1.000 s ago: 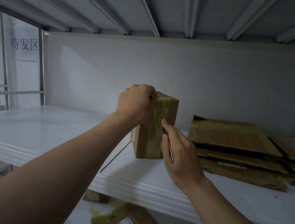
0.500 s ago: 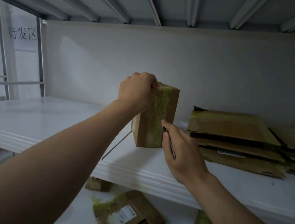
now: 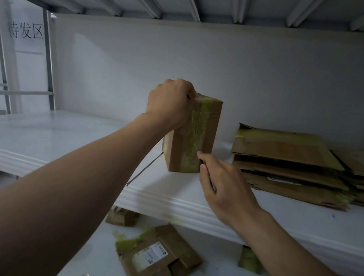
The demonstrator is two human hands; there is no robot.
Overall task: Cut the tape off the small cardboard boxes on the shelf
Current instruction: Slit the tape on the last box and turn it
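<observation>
The small cardboard box (image 3: 190, 136) stands on its end on the white shelf (image 3: 61, 141), near the front edge. A wide strip of yellow-green tape (image 3: 196, 135) runs over its top and down the side facing us.

The left hand (image 3: 169, 104) is curled over the top left corner of the box and grips it. The right hand (image 3: 223, 184) pinches a thin dark cutter (image 3: 208, 177). Its tip is low on the box, at the right edge of the tape. The tip itself is too dark to see well, so I can't say if it is in the tape.

I think the box is light. The cardboard looks stiff, but it could dent if squeezed hard. The shelf looks smooth, so the box might slide when the cutter pushes on it. Holding the top and pressing down is a good way to keep it from moving. The tape looks shiny and wrinkly, so fingers may slip on it.

To the right lies a pile of flat cardboard (image 3: 287, 164) with more of that tape on it.

A sign (image 3: 25, 31) at the far left reads 待发区. On the level below lies an opened box (image 3: 156, 261) with a white label (image 3: 153, 254). Its print is too small to read.
</observation>
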